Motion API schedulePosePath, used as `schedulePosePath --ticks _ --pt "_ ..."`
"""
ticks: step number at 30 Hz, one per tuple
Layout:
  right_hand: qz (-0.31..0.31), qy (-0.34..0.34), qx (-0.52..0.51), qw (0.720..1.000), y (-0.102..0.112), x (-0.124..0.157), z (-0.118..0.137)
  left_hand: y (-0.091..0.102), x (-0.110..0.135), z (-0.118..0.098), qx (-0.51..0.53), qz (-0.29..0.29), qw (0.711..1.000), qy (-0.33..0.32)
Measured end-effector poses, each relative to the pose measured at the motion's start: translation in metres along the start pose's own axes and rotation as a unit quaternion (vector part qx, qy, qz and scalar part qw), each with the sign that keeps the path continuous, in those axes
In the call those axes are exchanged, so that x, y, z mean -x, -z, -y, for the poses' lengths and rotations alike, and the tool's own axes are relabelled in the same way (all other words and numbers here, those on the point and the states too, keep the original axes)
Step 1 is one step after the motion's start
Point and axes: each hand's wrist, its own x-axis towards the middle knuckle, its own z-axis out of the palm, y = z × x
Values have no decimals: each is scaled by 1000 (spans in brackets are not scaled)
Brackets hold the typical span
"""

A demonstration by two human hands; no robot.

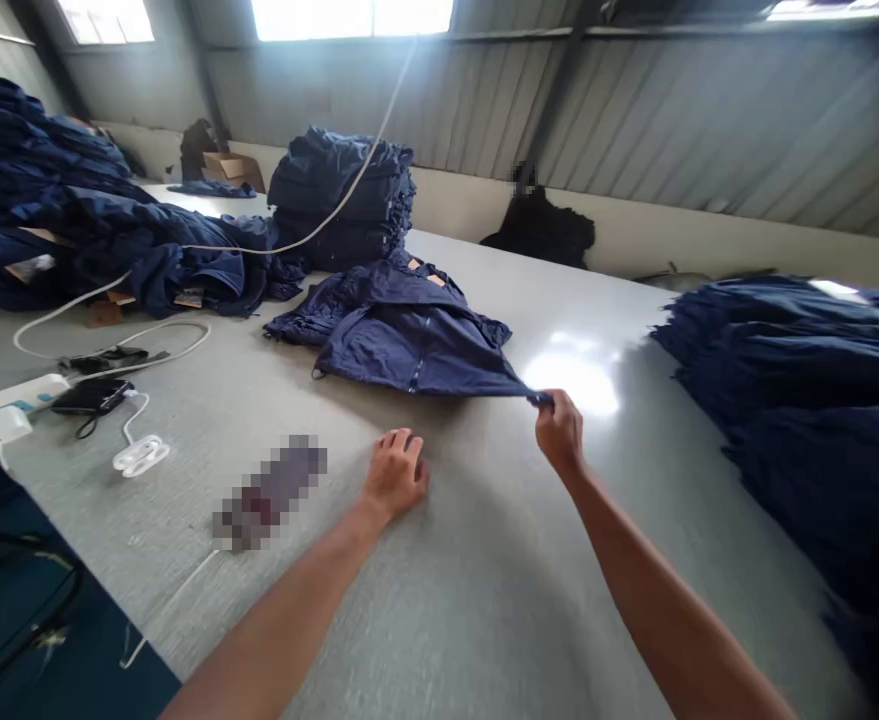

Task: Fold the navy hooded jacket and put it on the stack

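Note:
A navy blue jacket (409, 335) lies spread on the grey table (499, 580), its zip facing up. My right hand (557, 432) pinches the jacket's near corner, which is stretched taut toward me. My left hand (396, 473) rests on the table just in front of the jacket, fingers curled loosely and holding nothing. A gap of bare table separates it from the fabric.
Stacks of folded navy garments stand at the back centre (345, 195), far left (41, 190) and right (806, 400). A white cable (139, 345), a power strip (11, 395), a dark phone (92, 396) and a coiled charger (139, 455) lie at left. A dark bag (540, 228) sits by the wall.

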Motion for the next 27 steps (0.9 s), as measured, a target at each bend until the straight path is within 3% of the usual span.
schedulePosePath --ticks 2,5,9,12,15,18,21,24,27 --pt "31 29 26 999 44 46 -13 5 5 -1 12 -43 999 -27" --pt "137 31 101 985 112 106 -30 18 13 -8 8 -87 994 -73" --pt "250 -21 218 943 194 153 -44 35 12 -36 -5 -38 992 -116" --pt "259 -17 240 935 234 169 -43 34 3 -63 4 32 993 -110" --pt "217 2 224 950 242 182 -36 18 -1 -81 23 114 979 -165" --pt "198 18 205 959 224 202 -35 -4 7 -83 -5 157 973 -170" --pt "231 -19 264 936 200 233 -42 -13 29 -74 -46 190 971 -139" --pt "273 -30 304 912 194 266 -44 -1 61 -72 -74 199 969 -126" --pt "288 3 299 910 208 286 -27 28 91 -84 -112 195 967 -117"
